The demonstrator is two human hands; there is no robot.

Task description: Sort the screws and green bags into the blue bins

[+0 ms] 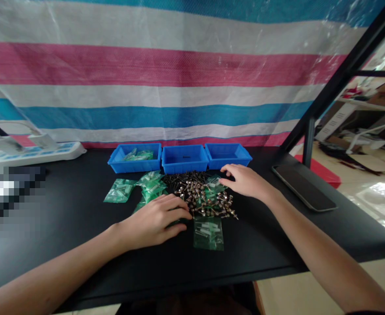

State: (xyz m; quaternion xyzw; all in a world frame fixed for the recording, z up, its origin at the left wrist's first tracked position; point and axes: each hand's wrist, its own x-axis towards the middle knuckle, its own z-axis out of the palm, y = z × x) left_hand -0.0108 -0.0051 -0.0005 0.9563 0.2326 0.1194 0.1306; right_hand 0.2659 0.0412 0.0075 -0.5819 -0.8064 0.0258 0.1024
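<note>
A heap of small metal screws [205, 199] lies in the middle of the black table [81, 245], with green plastic bags [151, 186] of small parts around it. My left hand [154, 221] rests palm down at the heap's left edge, fingers stretched out over a green bag. My right hand [244, 180] lies flat at the heap's far right, fingers spread and touching a green bag there. One more green bag [208, 232] lies just in front of the heap. Neither hand holds anything that I can see.
Three blue bins stand in a row behind the heap: the left bin [135, 158] holds green bags, the middle bin [185, 159] and right bin [228, 155] look nearly bare. A dark phone [303, 187] lies at the right. A white power strip [31, 153] sits back left. A striped tarp hangs behind.
</note>
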